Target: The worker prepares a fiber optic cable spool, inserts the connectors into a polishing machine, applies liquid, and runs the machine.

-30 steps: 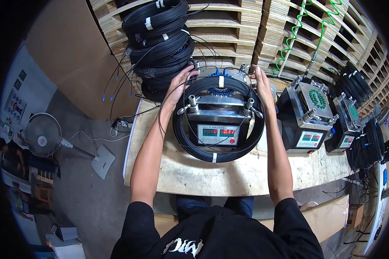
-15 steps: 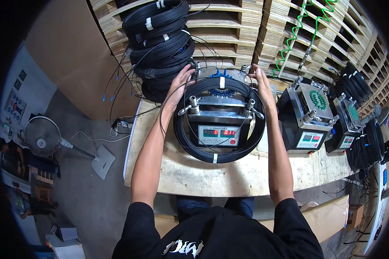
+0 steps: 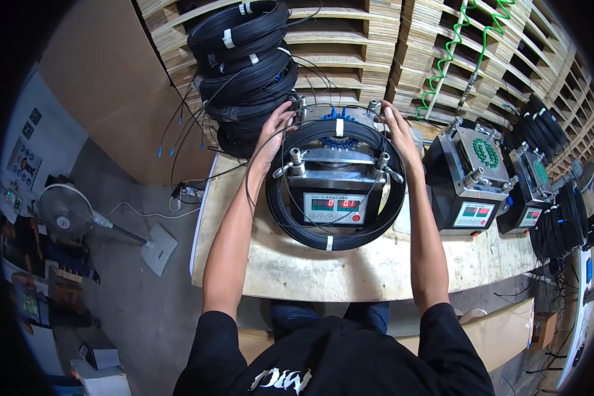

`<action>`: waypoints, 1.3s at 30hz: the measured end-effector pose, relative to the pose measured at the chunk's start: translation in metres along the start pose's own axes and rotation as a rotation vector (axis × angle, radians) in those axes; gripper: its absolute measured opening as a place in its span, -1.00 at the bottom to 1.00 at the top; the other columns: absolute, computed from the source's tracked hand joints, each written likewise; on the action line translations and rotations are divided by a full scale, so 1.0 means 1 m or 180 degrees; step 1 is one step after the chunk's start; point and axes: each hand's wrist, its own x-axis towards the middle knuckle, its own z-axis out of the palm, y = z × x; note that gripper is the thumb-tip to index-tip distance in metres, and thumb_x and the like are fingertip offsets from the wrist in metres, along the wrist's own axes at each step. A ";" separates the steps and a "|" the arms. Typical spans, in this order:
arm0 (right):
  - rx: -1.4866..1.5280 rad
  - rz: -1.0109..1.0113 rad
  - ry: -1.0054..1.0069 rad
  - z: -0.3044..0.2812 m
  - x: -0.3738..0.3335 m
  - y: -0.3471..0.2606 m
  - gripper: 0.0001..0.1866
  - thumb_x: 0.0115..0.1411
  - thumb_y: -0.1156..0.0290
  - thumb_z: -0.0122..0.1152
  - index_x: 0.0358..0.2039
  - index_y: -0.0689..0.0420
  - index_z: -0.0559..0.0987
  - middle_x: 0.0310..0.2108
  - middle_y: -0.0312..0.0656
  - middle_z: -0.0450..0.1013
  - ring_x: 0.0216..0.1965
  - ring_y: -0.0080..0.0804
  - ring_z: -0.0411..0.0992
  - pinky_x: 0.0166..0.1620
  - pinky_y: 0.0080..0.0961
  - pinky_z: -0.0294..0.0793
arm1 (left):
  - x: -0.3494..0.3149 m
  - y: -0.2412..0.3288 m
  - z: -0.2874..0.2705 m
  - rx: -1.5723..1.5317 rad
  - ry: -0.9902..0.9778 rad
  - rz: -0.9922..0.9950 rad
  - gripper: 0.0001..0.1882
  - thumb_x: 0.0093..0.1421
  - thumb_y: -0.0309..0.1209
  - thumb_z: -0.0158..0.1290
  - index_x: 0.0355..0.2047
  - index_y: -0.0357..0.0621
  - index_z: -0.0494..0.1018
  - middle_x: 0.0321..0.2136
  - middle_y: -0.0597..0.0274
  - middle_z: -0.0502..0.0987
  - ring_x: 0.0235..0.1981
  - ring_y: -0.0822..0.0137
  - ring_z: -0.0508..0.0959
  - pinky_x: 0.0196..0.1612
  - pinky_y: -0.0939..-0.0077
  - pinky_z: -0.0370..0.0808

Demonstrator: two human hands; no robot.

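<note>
We judge the step in hand to be steadying the black cable coil (image 3: 297, 233), which rings the front of the metal-topped machine (image 3: 335, 174) on the wooden table (image 3: 310, 280). Our left hand (image 3: 272, 135) is at the coil's ten o'clock and our right hand (image 3: 398, 132) at its two, fingers extended, though we cannot tell whether either grips anything. The next move seems to call for minding the loose strand (image 3: 247, 183) at nine o'clock and the blue connectors (image 3: 334, 113) at twelve.
</note>
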 end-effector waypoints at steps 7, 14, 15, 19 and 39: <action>-0.0001 -0.0097 0.0246 -0.003 0.004 0.011 -0.40 0.45 -0.06 -0.09 0.27 0.13 0.40 0.01 -0.16 0.46 0.00 -0.40 0.41 0.09 -0.46 0.35 | -0.001 0.004 0.003 -0.0176 -0.0198 0.0016 -0.32 0.39 -0.17 0.03 0.40 -0.17 0.09 0.24 0.01 0.38 0.18 0.31 0.44 0.22 0.43 0.40; -0.0124 -0.0009 0.0390 0.000 0.001 0.008 -0.44 0.44 -0.04 -0.03 0.23 0.12 0.43 -0.08 -0.17 0.49 -0.11 -0.47 0.44 -0.24 -0.53 0.44 | -0.008 0.018 0.008 -0.0094 -0.0159 -0.0077 -0.26 0.37 -0.09 0.05 0.44 -0.01 0.03 0.18 0.01 0.44 0.14 0.31 0.48 0.16 0.44 0.42; -0.0123 -0.0011 0.0392 -0.002 0.002 0.009 -0.44 0.44 -0.04 -0.03 0.23 0.12 0.43 -0.08 -0.17 0.49 -0.11 -0.47 0.44 -0.24 -0.53 0.44 | -0.008 0.017 0.007 -0.0094 -0.0161 -0.0075 -0.26 0.37 -0.09 0.05 0.44 -0.01 0.03 0.18 0.01 0.44 0.14 0.31 0.48 0.16 0.44 0.42; -0.0140 -0.0079 0.0213 -0.004 0.002 0.010 -0.44 0.45 -0.04 -0.07 0.25 0.11 0.42 -0.07 -0.16 0.48 -0.09 -0.45 0.44 -0.19 -0.52 0.45 | -0.008 0.016 0.007 0.0257 0.0167 -0.0144 -0.26 0.38 -0.07 0.04 0.45 0.03 0.02 0.21 0.05 0.41 0.12 0.32 0.49 0.10 0.48 0.44; -0.0194 0.0174 0.0136 -0.002 -0.002 0.003 -0.33 0.44 -0.16 -0.20 0.29 0.11 0.39 0.09 -0.08 0.45 0.10 -0.36 0.41 0.07 -0.41 0.40 | -0.003 0.001 -0.006 0.0138 -0.0006 -0.0122 -0.40 0.39 -0.16 0.05 0.36 -0.02 0.21 -0.03 0.19 0.53 -0.07 0.50 0.49 -0.04 0.62 0.39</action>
